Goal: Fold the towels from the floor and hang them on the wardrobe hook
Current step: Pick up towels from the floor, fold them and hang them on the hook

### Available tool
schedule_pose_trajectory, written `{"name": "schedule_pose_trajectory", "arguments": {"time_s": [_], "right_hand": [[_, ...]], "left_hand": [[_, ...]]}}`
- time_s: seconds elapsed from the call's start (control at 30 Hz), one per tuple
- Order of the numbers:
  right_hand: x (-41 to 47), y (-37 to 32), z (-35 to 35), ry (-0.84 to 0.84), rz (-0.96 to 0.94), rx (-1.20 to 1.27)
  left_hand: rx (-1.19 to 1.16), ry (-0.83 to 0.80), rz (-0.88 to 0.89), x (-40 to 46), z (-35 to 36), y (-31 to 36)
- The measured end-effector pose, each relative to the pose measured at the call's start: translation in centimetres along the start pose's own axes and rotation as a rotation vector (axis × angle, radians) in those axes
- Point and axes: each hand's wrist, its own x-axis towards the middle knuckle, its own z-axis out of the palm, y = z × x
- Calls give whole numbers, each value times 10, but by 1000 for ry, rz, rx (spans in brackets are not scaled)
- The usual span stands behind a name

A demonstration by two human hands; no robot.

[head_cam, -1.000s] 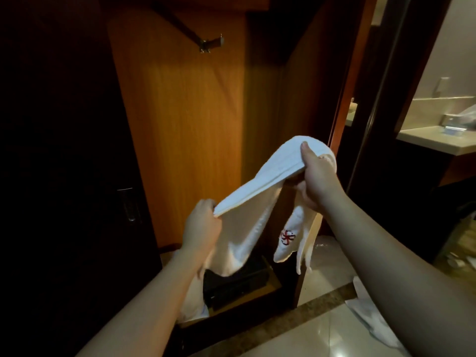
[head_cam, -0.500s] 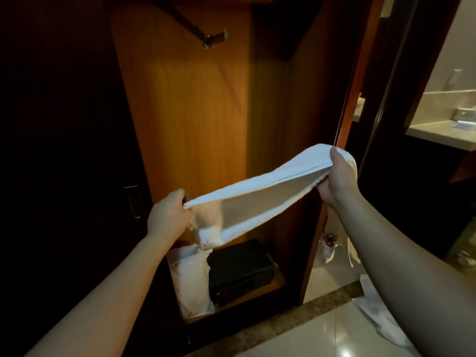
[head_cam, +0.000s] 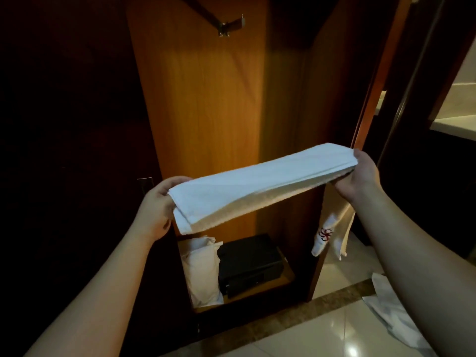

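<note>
A person stretches a folded white towel (head_cam: pixel 260 184) flat before the open wardrobe, left hand (head_cam: pixel 157 204) and right hand (head_cam: pixel 358 176) each pinching an end, thumb over, fingers under. Its long axis runs left to right, climbing rightward. Folding looks nearly finished; next, likely, lifting it to the hook (head_cam: pixel 230 26) overhead.

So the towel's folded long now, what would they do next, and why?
Probably lift it toward the hook: the towel is stretched flat between the left hand and right hand, well below the hook.
</note>
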Motion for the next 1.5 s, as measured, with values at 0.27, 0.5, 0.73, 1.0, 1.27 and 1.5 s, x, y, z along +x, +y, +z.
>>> {"name": "schedule_pose_trajectory", "arguments": {"time_s": [0.27,0.5,0.73,1.0,1.27,1.5], "right_hand": [[-2,15,-7,-9,69,-14],[-12,14,-7,-121,69,33],[-20,4,2,-182,18,56],[-45,2,51,-310,-42,-36],[-52,-1,88,-380,-81,-218],[-52,-3,123,-448,-50,-329]], "left_hand": [[-451,-60,-233,-9,-6,-16],[-519,-24,-364,-8,3,-33],[-228,-120,-501,-9,10,-59],[-68,47,-748,-17,74,-107],[78,193,-234,-36,152,-40],[-91,-220,-55,-50,224,25]]}}
